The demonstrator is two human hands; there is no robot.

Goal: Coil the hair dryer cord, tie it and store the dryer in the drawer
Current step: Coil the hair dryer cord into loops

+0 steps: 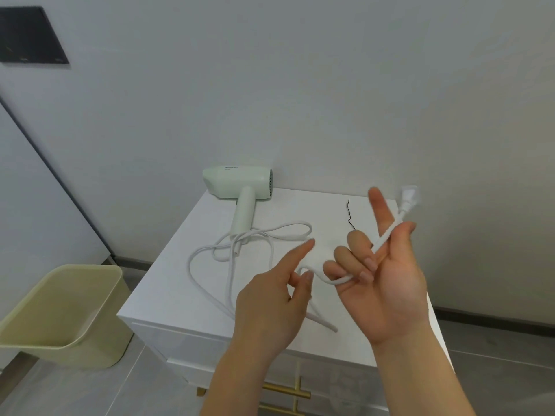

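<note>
A pale green hair dryer point(240, 190) lies on the white cabinet top point(186, 283), nozzle to the left, handle toward me. Its white cord point(204, 259) sprawls in loose loops over the top. My right hand point(387, 274) is raised palm up, thumb pressing the cord near the white plug point(408, 199), with the cord looped round the curled fingers. My left hand point(273, 301) pinches the cord just left of that loop, index finger pointing out. A thin black tie point(350, 214) lies on the top behind my right hand. The drawer front point(180, 346) below is closed.
A pale yellow-green waste bin point(63, 313) stands on the grey floor left of the cabinet. A gold drawer handle point(285, 388) shows at the bottom. A white wall runs close behind the cabinet. A dark panel point(30, 34) hangs at the upper left.
</note>
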